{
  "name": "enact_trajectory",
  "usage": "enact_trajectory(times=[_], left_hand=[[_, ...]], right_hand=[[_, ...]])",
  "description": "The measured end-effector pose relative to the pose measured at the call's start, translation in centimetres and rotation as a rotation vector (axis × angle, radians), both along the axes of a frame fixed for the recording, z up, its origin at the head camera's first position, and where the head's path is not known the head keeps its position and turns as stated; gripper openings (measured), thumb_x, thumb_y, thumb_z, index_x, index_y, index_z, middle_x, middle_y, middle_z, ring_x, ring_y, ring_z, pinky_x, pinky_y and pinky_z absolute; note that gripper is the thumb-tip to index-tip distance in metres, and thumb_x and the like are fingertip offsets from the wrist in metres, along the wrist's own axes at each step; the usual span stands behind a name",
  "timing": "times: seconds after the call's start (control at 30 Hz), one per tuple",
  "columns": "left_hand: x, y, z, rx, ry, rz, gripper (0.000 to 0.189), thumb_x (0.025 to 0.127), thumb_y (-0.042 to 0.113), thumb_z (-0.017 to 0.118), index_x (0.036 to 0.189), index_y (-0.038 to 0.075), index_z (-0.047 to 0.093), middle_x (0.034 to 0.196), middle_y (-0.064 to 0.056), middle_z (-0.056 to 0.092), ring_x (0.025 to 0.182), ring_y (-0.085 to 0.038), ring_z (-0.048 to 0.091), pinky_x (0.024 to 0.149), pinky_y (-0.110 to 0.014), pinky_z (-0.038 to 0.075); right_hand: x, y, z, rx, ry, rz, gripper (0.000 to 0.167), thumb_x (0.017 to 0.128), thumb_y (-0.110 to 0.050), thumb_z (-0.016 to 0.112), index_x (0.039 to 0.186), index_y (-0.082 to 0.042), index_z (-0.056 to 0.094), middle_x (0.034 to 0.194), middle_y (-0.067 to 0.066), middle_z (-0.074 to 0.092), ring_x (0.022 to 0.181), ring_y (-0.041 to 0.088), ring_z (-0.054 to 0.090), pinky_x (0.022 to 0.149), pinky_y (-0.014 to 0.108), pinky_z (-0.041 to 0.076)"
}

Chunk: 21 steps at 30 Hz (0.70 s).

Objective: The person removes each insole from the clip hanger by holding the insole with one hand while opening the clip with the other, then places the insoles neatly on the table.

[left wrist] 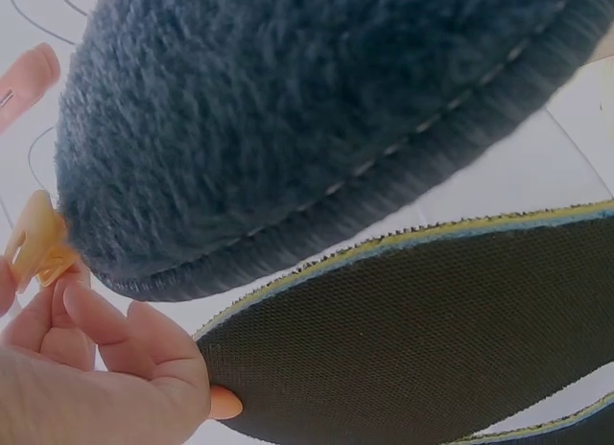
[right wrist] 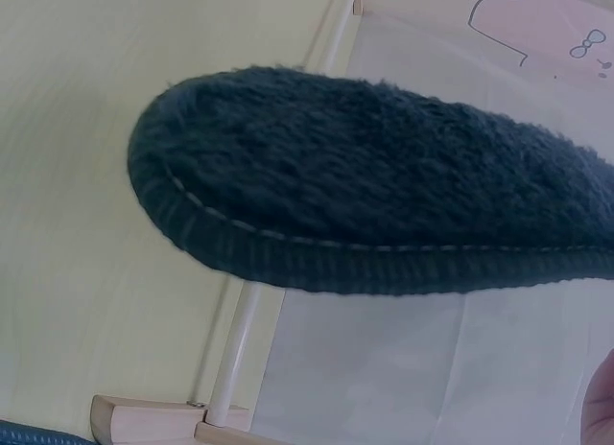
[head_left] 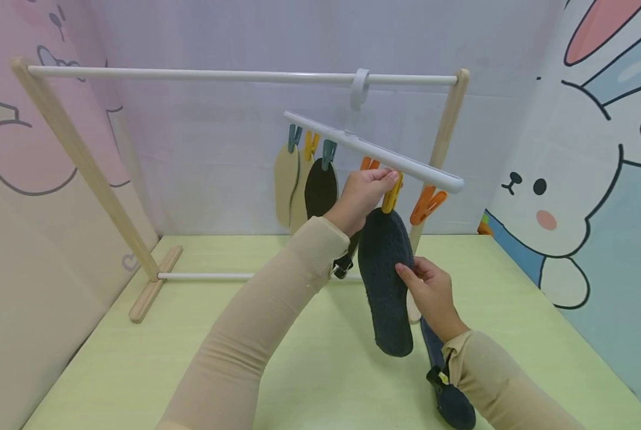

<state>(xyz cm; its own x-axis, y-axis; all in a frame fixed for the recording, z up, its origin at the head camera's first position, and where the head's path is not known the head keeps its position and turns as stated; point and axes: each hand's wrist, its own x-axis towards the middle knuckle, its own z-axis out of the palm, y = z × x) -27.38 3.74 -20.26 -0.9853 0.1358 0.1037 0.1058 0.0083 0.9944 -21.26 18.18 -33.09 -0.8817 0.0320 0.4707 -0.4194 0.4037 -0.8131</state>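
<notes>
The left hand [head_left: 360, 198], raised (arm extended), pinched the yellow clip [head_left: 391, 196] atop the dark blue insole [head_left: 386, 286]; the right hand [head_left: 433, 294], lower, pinched its edge.

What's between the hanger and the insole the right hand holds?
In the head view, a yellow clip lies between the hanger and that insole, with the left hand pinching the clip.
</notes>
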Motion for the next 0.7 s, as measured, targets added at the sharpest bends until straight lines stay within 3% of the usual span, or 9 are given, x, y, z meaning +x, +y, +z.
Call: enact_trajectory(times=[0.37,0.57,0.7], left_hand=[[0.1,0.4,0.2,-0.025,-0.005,0.004,0.031,0.099,0.023,0.055,0.118,0.002,0.066,0.117,-0.008,0.063,0.122,-0.021,0.049,0.108,-0.054,0.025],[0.0,0.7,0.1,-0.024,-0.002,-0.037,0.034,0.1,0.022,0.051,0.122,-0.001,0.063,0.115,-0.011,0.062,0.11,-0.018,0.052,0.108,-0.046,0.03],[-0.1,0.7,0.1,-0.032,0.016,-0.036,0.034,0.101,0.023,0.05,0.117,-0.004,0.064,0.106,-0.01,0.062,0.096,-0.016,0.05,0.101,-0.04,0.036]], right_hand=[[0.3,0.4,-0.2,0.016,-0.005,-0.006,0.016,0.092,-0.002,0.063,0.099,0.012,0.065,0.086,0.022,0.066,0.072,0.003,0.054,0.071,0.015,0.045],[0.3,0.8,-0.5,0.02,0.012,-0.004,0.015,0.091,0.0,0.063,0.098,0.012,0.065,0.087,0.023,0.066,0.073,0.002,0.054,0.071,0.014,0.045],[0.3,1.1,-0.7,0.024,0.036,0.008,0.013,0.09,0.001,0.064,0.096,0.012,0.065,0.084,0.021,0.066,0.072,0.002,0.054,0.069,0.014,0.045]])
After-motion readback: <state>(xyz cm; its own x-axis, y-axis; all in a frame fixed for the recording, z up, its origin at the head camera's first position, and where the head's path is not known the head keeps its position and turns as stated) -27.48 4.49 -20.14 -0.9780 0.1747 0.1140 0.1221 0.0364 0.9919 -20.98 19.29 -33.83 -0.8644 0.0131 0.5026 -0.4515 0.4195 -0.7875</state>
